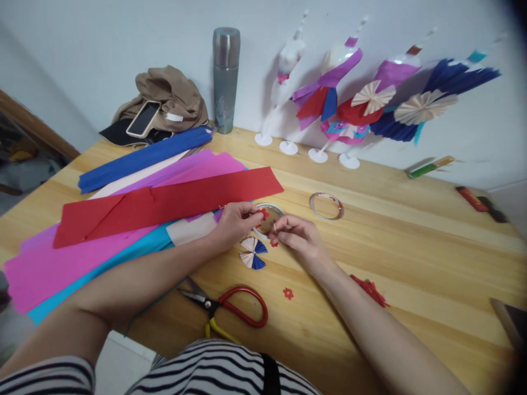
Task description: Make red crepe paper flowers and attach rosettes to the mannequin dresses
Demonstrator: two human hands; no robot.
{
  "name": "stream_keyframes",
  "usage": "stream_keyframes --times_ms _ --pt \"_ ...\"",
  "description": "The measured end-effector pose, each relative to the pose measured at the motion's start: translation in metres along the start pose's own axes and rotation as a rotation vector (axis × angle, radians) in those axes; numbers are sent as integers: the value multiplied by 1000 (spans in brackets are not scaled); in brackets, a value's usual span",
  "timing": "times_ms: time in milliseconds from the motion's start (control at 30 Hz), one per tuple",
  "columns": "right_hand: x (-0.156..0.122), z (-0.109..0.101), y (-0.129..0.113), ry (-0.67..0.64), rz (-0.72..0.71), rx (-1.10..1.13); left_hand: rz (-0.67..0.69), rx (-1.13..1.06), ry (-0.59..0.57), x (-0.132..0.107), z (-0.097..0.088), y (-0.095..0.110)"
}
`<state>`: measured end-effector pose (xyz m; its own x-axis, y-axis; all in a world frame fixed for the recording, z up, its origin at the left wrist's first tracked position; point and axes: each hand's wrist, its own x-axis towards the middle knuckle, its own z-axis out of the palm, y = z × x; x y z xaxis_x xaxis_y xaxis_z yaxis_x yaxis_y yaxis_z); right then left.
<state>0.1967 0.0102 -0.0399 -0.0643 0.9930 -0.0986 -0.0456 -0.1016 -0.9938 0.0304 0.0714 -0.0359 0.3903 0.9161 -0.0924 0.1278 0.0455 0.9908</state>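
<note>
Head view shows the left hand [234, 222] pinching a red paper flower [263, 213] just above a tape roll [276, 210] on the bench [411, 247]; the right hand [298, 236] is closed on something too small to tell

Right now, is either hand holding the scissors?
No, the scissors lie untouched on the table; the left hand and right hand meet at a tape roll.

Four paper-dressed doll stands [284, 77] line the table's [411, 247] far edge. Also on it: two tape rolls [326, 206], one pair of scissors [230, 307], one steel flask [225, 82], one phone [143, 118] and one folded paper fan [252, 253].
</note>
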Motion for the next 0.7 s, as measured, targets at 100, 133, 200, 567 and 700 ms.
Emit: stream_keyframes --times_ms 100,133,200,567,700 --pt "0 -1 0 57 16 26 15 -38 2 -2 -1 2" --pt "0 -2 1 76 14 45 17 -58 -2 -3 -2 3" --pt "0 -3 1 99 -18 91 21 -98 -19 -3 -3 4" --pt "3 -8 7 166 -213 17 -156 -326 -287 -7 4 1" --pt "6 -13 9 145 -267 -194 -138 -345 -291 -4 8 -5"
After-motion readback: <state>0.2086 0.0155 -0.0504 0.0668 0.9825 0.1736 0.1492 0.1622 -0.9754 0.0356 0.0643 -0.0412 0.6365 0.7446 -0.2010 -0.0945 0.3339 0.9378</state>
